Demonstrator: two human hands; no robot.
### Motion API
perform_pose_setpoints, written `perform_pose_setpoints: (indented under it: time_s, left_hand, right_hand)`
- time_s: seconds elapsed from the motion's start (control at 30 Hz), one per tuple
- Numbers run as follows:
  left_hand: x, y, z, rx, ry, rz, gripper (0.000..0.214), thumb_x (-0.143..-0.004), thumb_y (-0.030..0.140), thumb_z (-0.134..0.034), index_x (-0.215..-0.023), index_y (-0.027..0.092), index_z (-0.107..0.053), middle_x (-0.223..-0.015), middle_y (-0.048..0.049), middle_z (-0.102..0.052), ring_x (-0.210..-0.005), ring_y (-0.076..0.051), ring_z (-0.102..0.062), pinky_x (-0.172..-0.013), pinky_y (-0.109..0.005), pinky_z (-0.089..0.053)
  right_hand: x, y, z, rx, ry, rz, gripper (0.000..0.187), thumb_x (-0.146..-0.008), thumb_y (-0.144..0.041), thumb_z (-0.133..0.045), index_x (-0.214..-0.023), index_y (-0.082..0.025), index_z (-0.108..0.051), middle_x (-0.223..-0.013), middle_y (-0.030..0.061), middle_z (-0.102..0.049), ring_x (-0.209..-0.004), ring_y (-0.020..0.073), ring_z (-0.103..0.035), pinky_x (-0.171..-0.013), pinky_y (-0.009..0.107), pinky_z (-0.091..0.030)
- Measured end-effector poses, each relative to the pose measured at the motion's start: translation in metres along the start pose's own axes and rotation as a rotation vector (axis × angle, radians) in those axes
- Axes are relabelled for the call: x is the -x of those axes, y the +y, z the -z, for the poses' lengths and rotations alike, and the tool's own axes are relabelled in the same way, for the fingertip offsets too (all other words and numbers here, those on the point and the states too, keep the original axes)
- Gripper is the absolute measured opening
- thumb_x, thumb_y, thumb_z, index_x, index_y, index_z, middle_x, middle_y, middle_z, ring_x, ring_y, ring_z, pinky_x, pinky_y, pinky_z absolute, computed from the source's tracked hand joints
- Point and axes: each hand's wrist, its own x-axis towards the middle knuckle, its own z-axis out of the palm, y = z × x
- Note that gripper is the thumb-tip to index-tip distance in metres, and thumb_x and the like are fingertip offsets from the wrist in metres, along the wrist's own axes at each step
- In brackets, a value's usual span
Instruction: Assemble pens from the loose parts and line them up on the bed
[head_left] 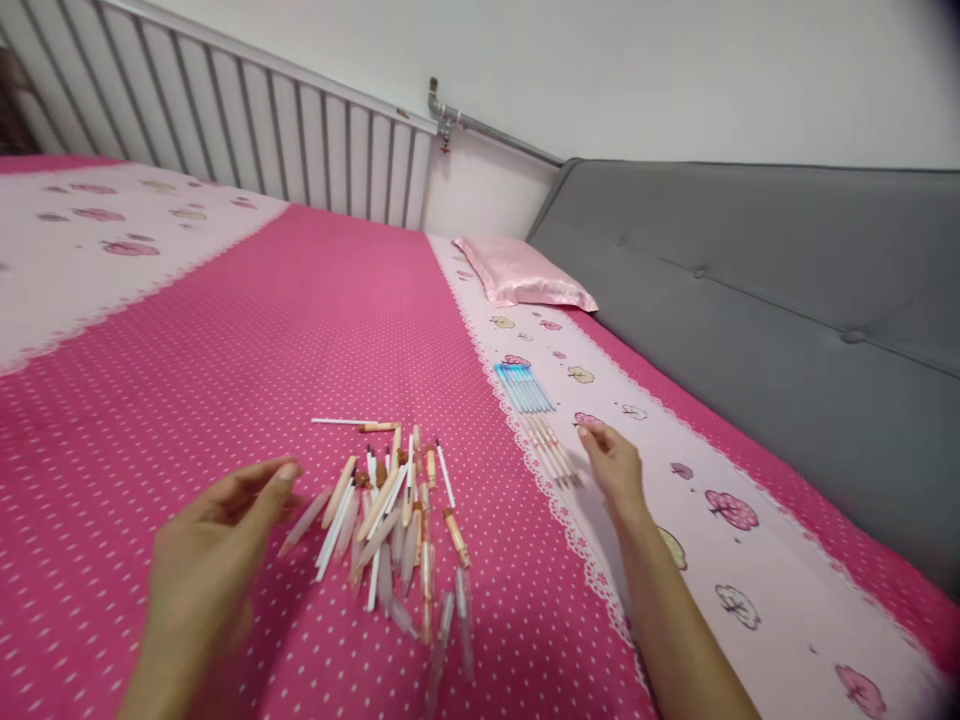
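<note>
A loose heap of pens and pen parts (390, 500) lies on the pink dotted bedspread, with white refills, cream and clear pink barrels, and brown-topped caps. My left hand (214, 550) hovers just left of the heap, its fingers loosely curved and the thumb apart, holding nothing visible. My right hand (615, 465) is over the pale printed band, fingers curled together; anything in them is hidden. Just left of it, a row of clear pens with brownish ends (551, 452) lies side by side. Beyond that row is a neat row of blue pens (523, 388).
A pink satin pillow (525, 272) rests at the far end beside the grey padded headboard (750, 290). A white radiator (300, 135) and a grey pipe (495, 133) run along the wall behind the bed.
</note>
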Motion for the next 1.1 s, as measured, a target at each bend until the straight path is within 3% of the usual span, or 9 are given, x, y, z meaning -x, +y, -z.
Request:
perform_pose_setpoints:
  time_s: [0.1,0.23,0.37,0.53,0.67,0.83,1.1]
  left_hand:
    - [0.002,0.003,0.002,0.024,-0.009,0.038,0.041,-0.059,0.045,-0.072,-0.091,0.019,-0.067,-0.078,-0.0012,-0.067,-0.065,-0.014,-0.062,-0.057,-0.023,-0.051]
    - [-0.002,-0.005,0.008,-0.064,0.043,0.018,0.043,-0.064,0.049,-0.068,-0.094,0.019,-0.066,-0.083,-0.0036,-0.067,-0.074,-0.018,-0.063,-0.065,-0.029,-0.052]
    - [-0.004,-0.008,0.015,-0.313,0.009,-0.036,0.042,-0.075,0.048,-0.054,-0.104,0.020,-0.063,-0.093,-0.0074,-0.066,-0.083,-0.022,-0.062,-0.069,-0.035,-0.051]
    - [-0.005,-0.010,0.013,-0.710,-0.124,-0.105,0.044,-0.084,0.038,-0.040,-0.116,0.013,-0.057,-0.111,-0.0138,-0.062,-0.099,-0.027,-0.059,-0.084,-0.041,-0.046]
    - [-0.004,-0.017,0.008,-0.930,-0.237,-0.108,0.041,-0.086,0.030,-0.037,-0.115,0.010,-0.057,-0.112,-0.0158,-0.063,-0.103,-0.029,-0.058,-0.086,-0.040,-0.043]
    - [0.000,-0.021,0.005,-0.996,-0.346,-0.123,0.033,-0.084,0.030,-0.042,-0.104,0.013,-0.062,-0.101,-0.0140,-0.067,-0.090,-0.025,-0.062,-0.074,-0.032,-0.043]
    - [0.000,-0.020,0.002,-1.071,-0.371,-0.107,0.022,-0.080,0.020,-0.050,-0.097,0.015,-0.062,-0.087,-0.0108,-0.068,-0.075,-0.020,-0.061,-0.062,-0.026,-0.038]
  right_hand:
    - [0.008,-0.049,0.004,-0.151,-0.067,0.107,0.044,-0.072,-0.045,-0.059,-0.101,-0.013,-0.065,-0.098,0.0122,-0.067,-0.086,0.0213,-0.061,-0.079,0.036,-0.047]
    - [0.027,-0.122,0.000,-0.163,-0.336,0.220,0.038,-0.073,-0.041,-0.063,-0.102,-0.017,-0.064,-0.102,0.0100,-0.066,-0.089,0.0211,-0.061,-0.081,0.038,-0.046]
    - [0.057,-0.159,-0.020,-0.053,-0.534,0.274,0.035,-0.081,-0.036,-0.056,-0.111,-0.020,-0.060,-0.112,0.0087,-0.063,-0.096,0.0215,-0.060,-0.083,0.039,-0.046]
    - [0.087,-0.143,-0.068,0.247,-0.641,0.251,0.038,-0.087,-0.027,-0.044,-0.122,-0.015,-0.053,-0.121,0.0136,-0.058,-0.107,0.0247,-0.055,-0.089,0.040,-0.042]
    - [0.088,-0.122,-0.093,0.499,-0.684,0.251,0.037,-0.087,-0.023,-0.042,-0.121,-0.012,-0.054,-0.117,0.0169,-0.060,-0.108,0.0276,-0.055,-0.086,0.037,-0.041]
    - [0.082,-0.115,-0.098,0.665,-0.746,0.237,0.036,-0.083,-0.024,-0.050,-0.118,-0.012,-0.053,-0.111,0.0171,-0.062,-0.103,0.0298,-0.057,-0.079,0.035,-0.041]
    - [0.083,-0.110,-0.105,0.685,-0.785,0.265,0.037,-0.080,-0.018,-0.050,-0.117,-0.012,-0.050,-0.100,0.0144,-0.064,-0.091,0.0251,-0.060,-0.069,0.029,-0.038]
